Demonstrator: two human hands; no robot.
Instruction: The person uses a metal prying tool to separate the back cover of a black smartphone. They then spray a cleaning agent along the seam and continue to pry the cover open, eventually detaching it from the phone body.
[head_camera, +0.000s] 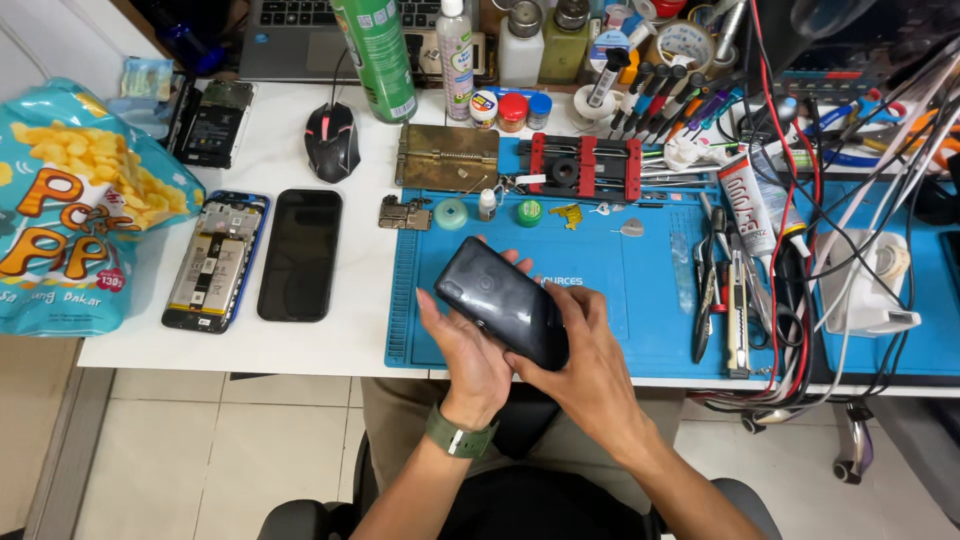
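Gripping black phone (503, 301): left hand (470, 350) fingers beneath, right hand (588, 365) fingers clasping lower end.

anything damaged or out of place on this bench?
Two phones lie opened: one left of the blue mat, back off and battery exposed; another further back. A large snack bag overhangs the table's left edge. The black phone in both hands looks intact.

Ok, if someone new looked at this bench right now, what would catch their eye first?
Probably the dark phone held in both hands, left hand and right hand, over the blue mat. Next, the big snack bag at the far left, and the opened phone beside an intact black phone on the white table.
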